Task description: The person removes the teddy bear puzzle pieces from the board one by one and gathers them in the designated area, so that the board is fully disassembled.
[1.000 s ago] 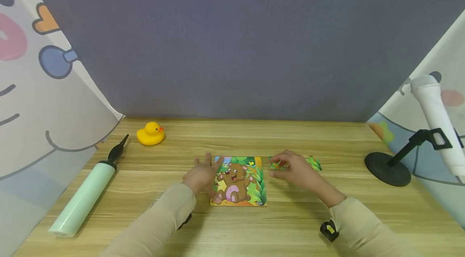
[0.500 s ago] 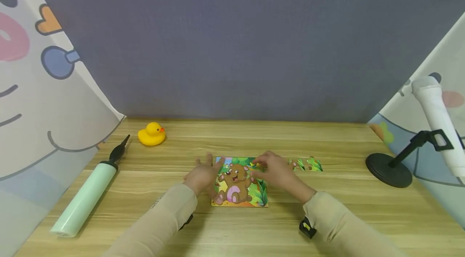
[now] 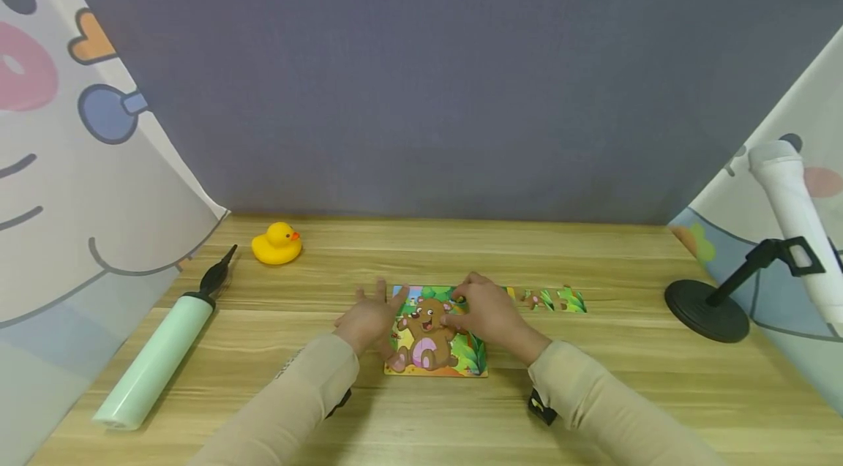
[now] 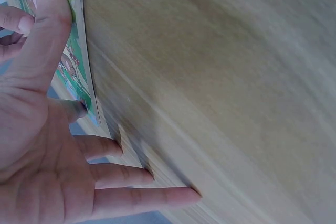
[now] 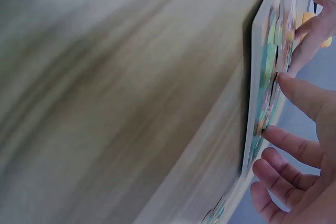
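A square bear jigsaw puzzle (image 3: 428,356) lies flat on the wooden table (image 3: 329,422). My left hand (image 3: 369,320) is spread at its left side, thumb across the picture and straight fingers reaching onto the wood past the edge. Over the upper right of the picture is my right hand (image 3: 485,310), covering that part in the head view. In the right wrist view the thumb and forefinger (image 5: 291,142) touch the puzzle's surface a small distance apart; I cannot tell whether they pinch a piece. Several loose puzzle pieces (image 3: 571,300) lie in a row to the right.
A yellow rubber duck (image 3: 276,244) sits at the back left. The mint-green hand pump (image 3: 158,360) lies along the left side. At the right stands a white microphone (image 3: 793,221) in a black stand (image 3: 707,310). A grey panel (image 3: 448,85) closes off the back.
My right hand has moved left from the row of loose pieces onto the puzzle's upper right. A piece with an orange edge now shows beside it. The left hand stays in place.
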A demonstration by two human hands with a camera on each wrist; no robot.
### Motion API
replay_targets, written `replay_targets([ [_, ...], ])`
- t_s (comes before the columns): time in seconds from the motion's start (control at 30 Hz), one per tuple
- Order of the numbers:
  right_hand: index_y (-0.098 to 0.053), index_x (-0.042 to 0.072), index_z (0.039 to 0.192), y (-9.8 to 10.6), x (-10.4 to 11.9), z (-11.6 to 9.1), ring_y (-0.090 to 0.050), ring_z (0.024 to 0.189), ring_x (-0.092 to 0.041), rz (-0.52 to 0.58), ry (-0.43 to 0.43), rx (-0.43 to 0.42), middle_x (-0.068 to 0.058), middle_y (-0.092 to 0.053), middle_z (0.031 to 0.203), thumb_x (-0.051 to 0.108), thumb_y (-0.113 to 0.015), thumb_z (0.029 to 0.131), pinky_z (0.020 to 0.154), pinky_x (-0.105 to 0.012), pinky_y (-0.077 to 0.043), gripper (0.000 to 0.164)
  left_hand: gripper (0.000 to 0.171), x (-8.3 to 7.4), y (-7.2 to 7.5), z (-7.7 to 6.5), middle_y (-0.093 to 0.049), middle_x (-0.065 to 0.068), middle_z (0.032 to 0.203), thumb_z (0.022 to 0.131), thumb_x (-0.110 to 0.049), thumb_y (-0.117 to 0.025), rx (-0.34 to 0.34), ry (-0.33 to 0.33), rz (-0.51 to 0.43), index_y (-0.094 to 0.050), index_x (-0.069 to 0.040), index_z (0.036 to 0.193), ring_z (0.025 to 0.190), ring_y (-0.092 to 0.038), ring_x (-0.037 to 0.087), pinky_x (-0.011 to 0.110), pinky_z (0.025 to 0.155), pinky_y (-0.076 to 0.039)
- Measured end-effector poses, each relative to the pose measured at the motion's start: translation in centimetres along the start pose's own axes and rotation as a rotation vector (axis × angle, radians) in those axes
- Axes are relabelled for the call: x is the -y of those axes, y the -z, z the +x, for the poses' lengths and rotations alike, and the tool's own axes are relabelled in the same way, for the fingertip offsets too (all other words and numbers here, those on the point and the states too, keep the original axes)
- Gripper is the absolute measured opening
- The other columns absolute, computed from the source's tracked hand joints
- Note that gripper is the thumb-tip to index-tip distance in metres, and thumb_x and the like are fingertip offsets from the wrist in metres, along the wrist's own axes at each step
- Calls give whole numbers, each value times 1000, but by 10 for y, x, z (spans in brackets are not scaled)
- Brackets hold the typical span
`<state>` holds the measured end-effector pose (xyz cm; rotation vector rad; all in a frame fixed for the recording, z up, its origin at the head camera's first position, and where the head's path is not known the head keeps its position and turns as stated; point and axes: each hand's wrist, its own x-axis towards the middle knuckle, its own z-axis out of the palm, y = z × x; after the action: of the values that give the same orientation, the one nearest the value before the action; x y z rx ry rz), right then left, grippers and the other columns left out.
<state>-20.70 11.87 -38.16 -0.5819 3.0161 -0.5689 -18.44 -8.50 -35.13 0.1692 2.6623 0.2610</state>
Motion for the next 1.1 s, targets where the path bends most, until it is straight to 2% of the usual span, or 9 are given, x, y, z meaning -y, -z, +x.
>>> replay_targets([
  [0.23, -73, 7, 106, 0, 2, 5, -60, 84, -19, 3, -1, 12, -3, -61, 104, 37, -87, 82, 75, -39, -55, 41, 125, -1, 1, 0, -5, 24, 168, 63, -35, -92, 14, 16, 3, -20, -19, 164, 148, -6, 58, 82, 92, -38],
  [0.47, -64, 11, 98, 1, 1, 9, -49, 75, -16, 56, -14, 35, 0, -55, 97, 34, -89, 80, 69, -35, -49, 39, 124, 0, 1, -1, -5, 25, 168, 63, -34, -92, 8, 8, 1, -21, -19, 164, 147, -6, 59, 83, 91, -37],
  [0.67, -65, 12, 96, 4, -2, 13, -49, 75, -17, 55, -15, 65, -2, -54, 98, 35, -86, 83, 67, -36, -47, 34, 123, 0, 1, -2, -8, 25, 167, 63, -31, -93, -19, -9, -3, -23, -18, 163, 147, -10, 59, 83, 89, -38],
  [0.77, -70, 11, 107, 5, -2, 15, -55, 82, -19, 46, -12, 74, -3, -56, 103, 35, -85, 84, 73, -39, -52, 36, 123, 0, 1, -3, -8, 26, 167, 63, -31, -94, -27, -15, -8, -24, -19, 163, 146, -10, 60, 83, 88, -39],
  [0.9, -72, 13, 123, 7, 0, 17, -61, 100, -25, 59, 13, 100, -6, -58, 114, 33, -86, 84, 87, -45, -55, 46, 124, 0, 1, -3, -8, 26, 167, 62, -32, -94, -25, -14, -8, -24, -19, 163, 147, -10, 59, 83, 88, -39],
  [0.97, -72, 13, 125, 7, 1, 19, -60, 108, -28, 72, 19, 115, -7, -58, 118, 31, -85, 84, 92, -46, -54, 47, 124, 0, 1, -3, -9, 26, 167, 62, -32, -94, -25, -15, -7, -24, -19, 163, 146, -10, 60, 82, 88, -40],
  [1.1, -72, 12, 122, 8, 2, 21, -59, 113, -30, 73, 14, 126, -8, -58, 121, 30, -86, 84, 95, -47, -53, 45, 124, 0, 2, -4, -8, 26, 167, 62, -31, -94, -32, -18, -34, -24, -19, 163, 146, -10, 60, 84, 88, -38],
])
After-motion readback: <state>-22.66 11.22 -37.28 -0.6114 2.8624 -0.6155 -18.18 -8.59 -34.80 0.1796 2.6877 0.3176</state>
